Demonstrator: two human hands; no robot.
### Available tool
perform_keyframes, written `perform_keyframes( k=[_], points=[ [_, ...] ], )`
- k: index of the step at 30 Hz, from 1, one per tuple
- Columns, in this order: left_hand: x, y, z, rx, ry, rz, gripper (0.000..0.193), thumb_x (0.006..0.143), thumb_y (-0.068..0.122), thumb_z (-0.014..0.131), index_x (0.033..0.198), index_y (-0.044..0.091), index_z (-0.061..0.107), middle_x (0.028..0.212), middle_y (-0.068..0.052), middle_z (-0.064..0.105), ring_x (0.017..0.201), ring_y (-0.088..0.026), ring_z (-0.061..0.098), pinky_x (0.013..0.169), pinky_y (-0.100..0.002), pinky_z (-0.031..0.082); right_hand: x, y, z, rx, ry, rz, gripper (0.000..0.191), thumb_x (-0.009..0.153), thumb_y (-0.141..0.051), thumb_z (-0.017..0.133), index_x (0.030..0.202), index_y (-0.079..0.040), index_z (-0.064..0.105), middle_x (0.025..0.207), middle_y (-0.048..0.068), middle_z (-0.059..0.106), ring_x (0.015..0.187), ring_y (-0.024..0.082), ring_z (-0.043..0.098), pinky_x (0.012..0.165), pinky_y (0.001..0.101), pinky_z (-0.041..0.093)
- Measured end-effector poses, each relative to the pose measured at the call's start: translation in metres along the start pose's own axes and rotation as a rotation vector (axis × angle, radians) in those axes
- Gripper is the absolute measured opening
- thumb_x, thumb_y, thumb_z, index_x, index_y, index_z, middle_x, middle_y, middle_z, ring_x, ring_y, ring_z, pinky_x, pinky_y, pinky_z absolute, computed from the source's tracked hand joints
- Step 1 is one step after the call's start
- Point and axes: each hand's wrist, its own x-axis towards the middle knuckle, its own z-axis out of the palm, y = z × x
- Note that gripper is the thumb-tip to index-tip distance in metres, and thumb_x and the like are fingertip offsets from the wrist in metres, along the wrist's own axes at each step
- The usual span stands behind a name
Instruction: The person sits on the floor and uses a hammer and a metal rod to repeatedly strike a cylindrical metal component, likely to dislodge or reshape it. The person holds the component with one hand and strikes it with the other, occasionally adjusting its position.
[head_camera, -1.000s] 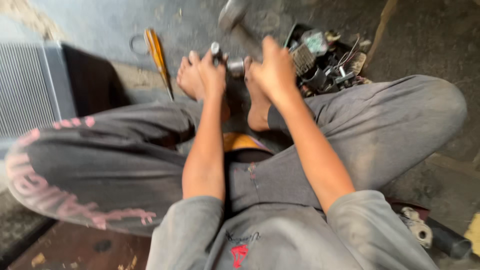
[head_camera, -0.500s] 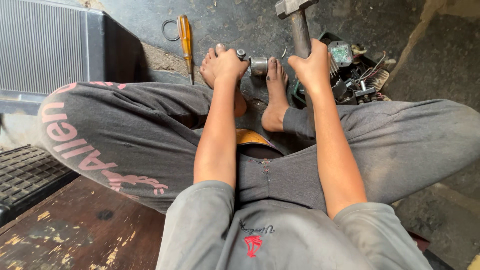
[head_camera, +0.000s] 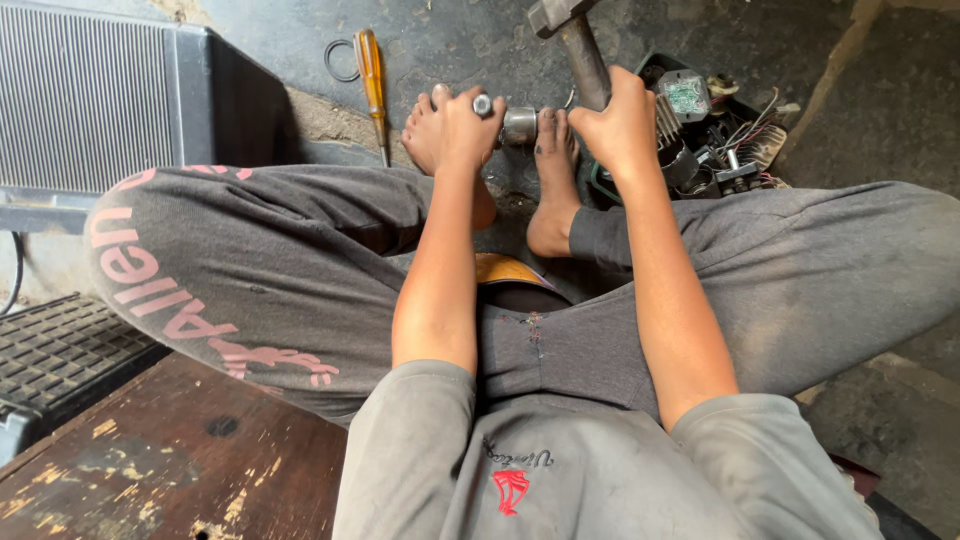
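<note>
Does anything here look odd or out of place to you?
Yes. The metal cylinder is braced between bare feet on the floor, the left hand gripping it, while the right hand holds a hammer raised close above those unprotected toes.

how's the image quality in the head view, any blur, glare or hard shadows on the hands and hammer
Head view: soft, even daylight, no glare. The left hand on the metal cylinder and the right hand gripping the hammer look fairly sharp, with slight softness at the hammer head. Shadow pools beside the radiator. The wide lens bows the knees outward.
</note>
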Motion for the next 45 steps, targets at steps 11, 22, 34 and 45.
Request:
perform_keyframes(
  k=[11, 22, 34, 45],
  points=[
    [0.0, -0.01, 0.029, 0.009, -0.061, 0.075, 0.036, 0.082, 0.059, 0.067, 0.101, 0.032, 0.081, 0.112, -0.014, 0.061, 0.116, -0.041, 0.05, 0.099, -0.056, 0.037, -0.012, -0.006, 0.011, -0.012, -0.029, -0.014, 0.035, 0.078, -0.022, 0.079, 0.1, 0.002, 0.067, 0.083, 0.025, 0.07, 0.084, 0.043, 0.072, 0.071, 0.0485, 0.055],
    [0.002, -0.006, 0.029, -0.053, 0.036, 0.051, 0.031, 0.077, 0.051, 0.068, 0.093, 0.027, 0.082, 0.101, -0.015, 0.072, 0.107, -0.04, 0.06, 0.094, -0.053, 0.044, -0.039, -0.035, 0.005, -0.117, 0.007, -0.12, 0.033, 0.089, -0.03, 0.08, 0.099, -0.003, 0.065, 0.083, 0.025, 0.07, 0.082, 0.046, 0.069, 0.07, 0.0543, 0.054],
    [0.014, -0.017, 0.063, 0.027, -0.002, 0.173, 0.028, 0.084, 0.049, 0.073, 0.084, 0.021, 0.079, 0.088, -0.013, 0.072, 0.093, -0.041, 0.064, 0.086, -0.053, 0.048, -0.053, -0.043, 0.009, -0.321, 0.004, -0.271, 0.039, 0.086, -0.028, 0.078, 0.116, -0.008, 0.063, 0.092, 0.021, 0.074, 0.083, 0.045, 0.07, 0.069, 0.0562, 0.054],
    [-0.002, 0.007, -0.016, -0.001, 0.017, -0.114, 0.046, 0.071, 0.06, 0.071, 0.095, 0.022, 0.079, 0.111, -0.01, 0.066, 0.115, -0.033, 0.058, 0.092, -0.051, 0.045, -0.033, -0.056, -0.027, -0.243, 0.123, -0.286, 0.039, 0.08, -0.021, 0.086, 0.108, -0.005, 0.064, 0.09, 0.02, 0.073, 0.083, 0.043, 0.071, 0.068, 0.0516, 0.055]
  ],
)
